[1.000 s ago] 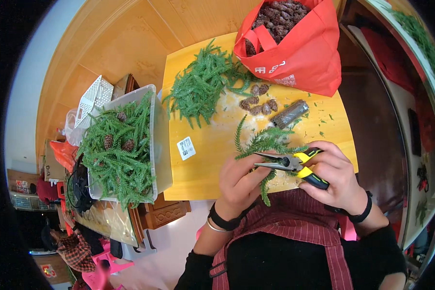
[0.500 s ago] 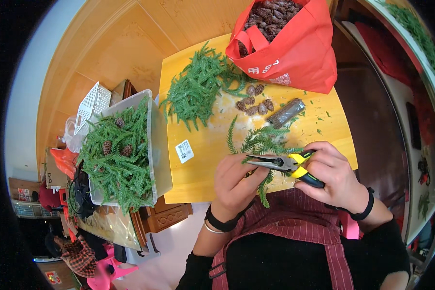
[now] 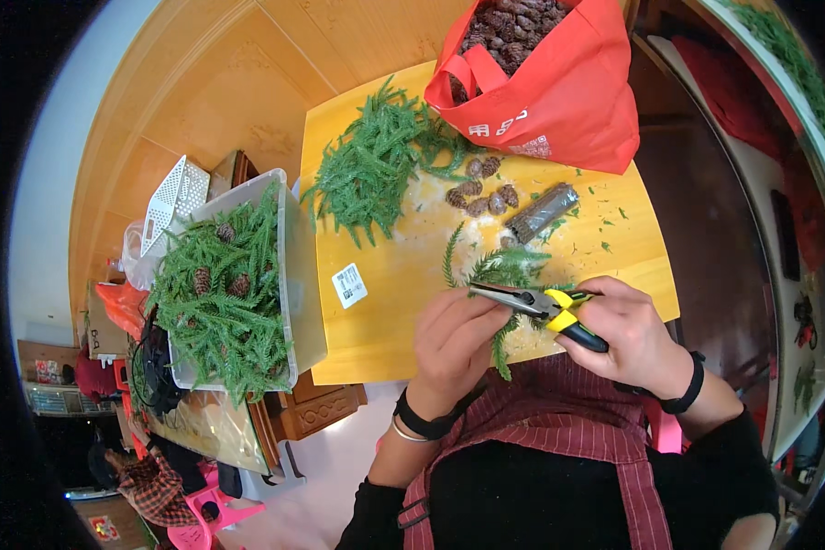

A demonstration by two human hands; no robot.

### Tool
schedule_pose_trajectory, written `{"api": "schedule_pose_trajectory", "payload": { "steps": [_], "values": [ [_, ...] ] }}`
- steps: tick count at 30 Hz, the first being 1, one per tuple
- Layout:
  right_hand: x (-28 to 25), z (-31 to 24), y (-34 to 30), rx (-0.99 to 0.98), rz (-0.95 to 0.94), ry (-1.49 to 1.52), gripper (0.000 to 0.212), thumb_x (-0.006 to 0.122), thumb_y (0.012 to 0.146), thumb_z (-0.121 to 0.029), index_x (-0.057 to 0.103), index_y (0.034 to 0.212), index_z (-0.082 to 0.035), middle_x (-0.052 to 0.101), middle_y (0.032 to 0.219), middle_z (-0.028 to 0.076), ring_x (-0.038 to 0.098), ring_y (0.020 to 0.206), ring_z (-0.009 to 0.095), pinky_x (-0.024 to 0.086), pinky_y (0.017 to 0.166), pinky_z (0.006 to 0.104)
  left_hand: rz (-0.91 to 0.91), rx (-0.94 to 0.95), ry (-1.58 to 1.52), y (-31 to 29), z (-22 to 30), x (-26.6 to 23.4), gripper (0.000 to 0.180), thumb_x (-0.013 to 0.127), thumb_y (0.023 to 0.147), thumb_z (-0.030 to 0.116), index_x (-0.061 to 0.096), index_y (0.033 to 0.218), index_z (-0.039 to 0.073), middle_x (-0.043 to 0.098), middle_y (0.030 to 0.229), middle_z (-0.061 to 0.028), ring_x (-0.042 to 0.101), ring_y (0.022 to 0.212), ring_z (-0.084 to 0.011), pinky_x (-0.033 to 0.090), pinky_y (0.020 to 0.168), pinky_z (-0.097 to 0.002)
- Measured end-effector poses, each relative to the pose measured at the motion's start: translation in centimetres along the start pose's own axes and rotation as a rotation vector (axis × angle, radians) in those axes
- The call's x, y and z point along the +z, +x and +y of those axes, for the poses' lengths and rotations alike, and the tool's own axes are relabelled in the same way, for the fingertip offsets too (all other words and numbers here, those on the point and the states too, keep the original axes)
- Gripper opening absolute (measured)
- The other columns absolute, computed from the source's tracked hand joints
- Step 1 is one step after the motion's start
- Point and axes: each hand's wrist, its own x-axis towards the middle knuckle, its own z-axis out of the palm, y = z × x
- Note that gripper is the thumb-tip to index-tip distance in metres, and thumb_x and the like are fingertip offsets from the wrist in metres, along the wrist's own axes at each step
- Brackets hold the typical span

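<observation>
In my right hand (image 3: 625, 332) is a pair of long-nose pliers (image 3: 533, 302) with yellow and black handles, its jaws pointing left. The jaw tips reach the fingers of my left hand (image 3: 460, 337), which pinch a green artificial pine sprig (image 3: 506, 268) by its stem. Whatever lies between the jaw tips is too small to make out. Several loose pine cones (image 3: 478, 197) lie beyond my hands, beside a wrapped bundle of thin brown wires or sticks (image 3: 543, 214). A heap of green sprigs (image 3: 376, 160) covers the table's far left.
A red bag (image 3: 559, 101) full of pine cones stands at the yellow table's (image 3: 357, 344) far right. Left of the table, a clear plastic bin (image 3: 304, 302) holds sprigs with cones. A white label (image 3: 348, 285) lies near the left edge. Another person (image 3: 151, 490) sits far left.
The pliers have tilted, their tips now higher and handles lower. My left hand has shifted slightly right, and the sprig has moved with it.
</observation>
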Motion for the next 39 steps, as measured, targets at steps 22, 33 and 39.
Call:
{"api": "schedule_pose_trajectory", "payload": {
  "steps": [22,33,39],
  "values": [
    [-1.0,4.9,-4.9,0.510,-0.179,-0.199,0.023,0.068,0.068,-0.014,0.053,0.074,0.003,0.051,0.069,0.018,0.051,0.072,0.035,0.042,0.065,0.0407,0.031,-1.000,-1.034,0.0,-0.9,-1.0,0.030,0.050,0.085,-0.001,0.046,0.115,-0.003,0.056,0.105,-0.0085,0.057,0.091,-0.0155,0.049,0.072,-0.0260],
    [-0.5,6.1,-5.7,0.463,-0.252,-0.287,0.027,0.072,0.060,-0.008,0.052,0.076,0.001,0.053,0.087,0.020,0.050,0.094,0.036,0.043,0.079,0.0395,0.064,-1.119,-1.124,-1.1,-2.4,-1.1,0.028,0.052,0.085,0.000,0.047,0.113,0.003,0.057,0.103,-0.0064,0.058,0.088,-0.0143,0.047,0.066,-0.0218],
    [-1.6,4.9,-3.4,0.498,-0.292,-0.274,0.024,0.070,0.063,-0.008,0.052,0.077,-0.002,0.053,0.085,0.017,0.053,0.088,0.035,0.044,0.075,0.0397,0.123,-1.205,-1.100,-2.1,-3.7,-1.7,0.027,0.053,0.085,0.001,0.047,0.111,0.004,0.057,0.102,-0.0048,0.059,0.086,-0.0136,0.046,0.061,-0.0184]
  ]
}}
